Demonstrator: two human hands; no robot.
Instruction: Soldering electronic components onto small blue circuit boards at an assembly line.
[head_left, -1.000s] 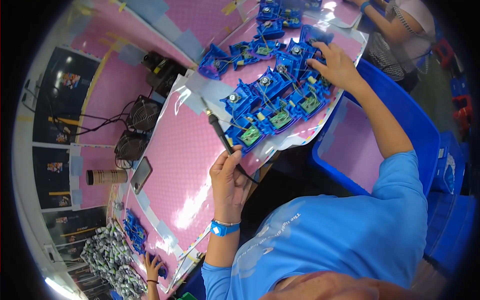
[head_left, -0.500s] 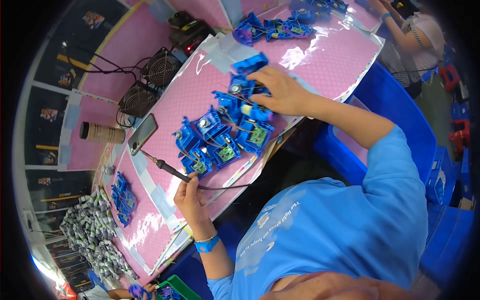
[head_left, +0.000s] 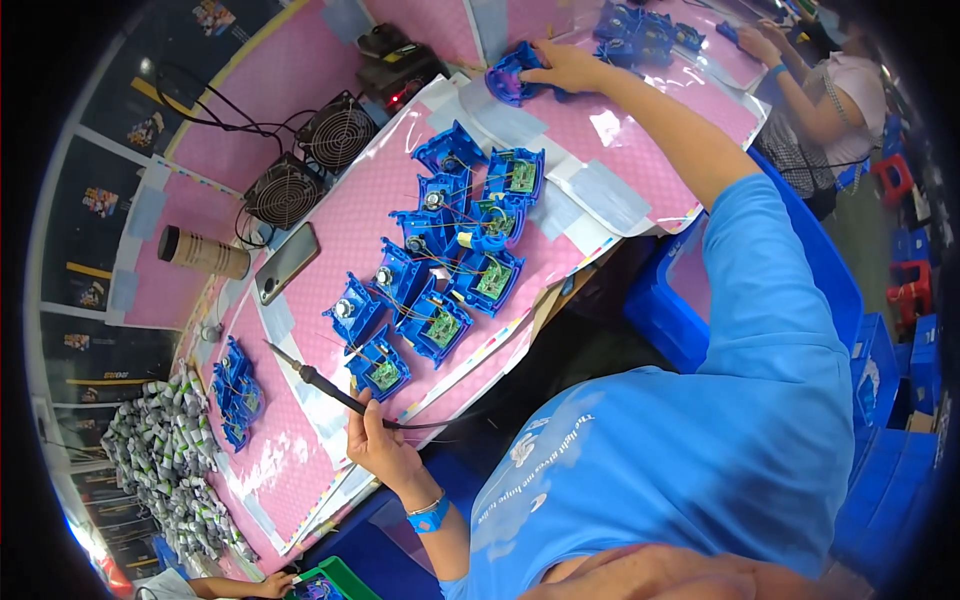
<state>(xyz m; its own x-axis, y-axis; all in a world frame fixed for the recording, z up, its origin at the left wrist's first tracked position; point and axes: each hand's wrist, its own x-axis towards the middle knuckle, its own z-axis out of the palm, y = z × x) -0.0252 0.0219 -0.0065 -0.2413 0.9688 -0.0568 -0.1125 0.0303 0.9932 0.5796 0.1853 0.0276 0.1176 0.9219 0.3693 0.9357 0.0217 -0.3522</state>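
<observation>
My left hand [head_left: 382, 448] is closed around the handle of a soldering iron [head_left: 325, 385], its tip pointing up and left over the table. At the far side my right hand [head_left: 565, 68] has its fingers and thumb on a blue and purple plastic casing [head_left: 508, 76]. Between the hands lies a double row of open blue casing halves. One row carries round metal parts, like the half [head_left: 347, 308] nearest the iron; the other holds green circuit boards [head_left: 440, 325]. Thin wires link the two rows.
A phone [head_left: 287, 262], a brown cup [head_left: 204, 257] and two black fans [head_left: 338, 133] stand along the back. Blue casings [head_left: 237, 393] and a heap of small grey-white parts [head_left: 170, 465] lie leftward. A blue bin [head_left: 665, 300] is at right. Co-workers' hands show at both ends.
My right hand has left the casings in the middle and reached to the far one. Those casings now lie spread in two rows. The iron stays in my left hand.
</observation>
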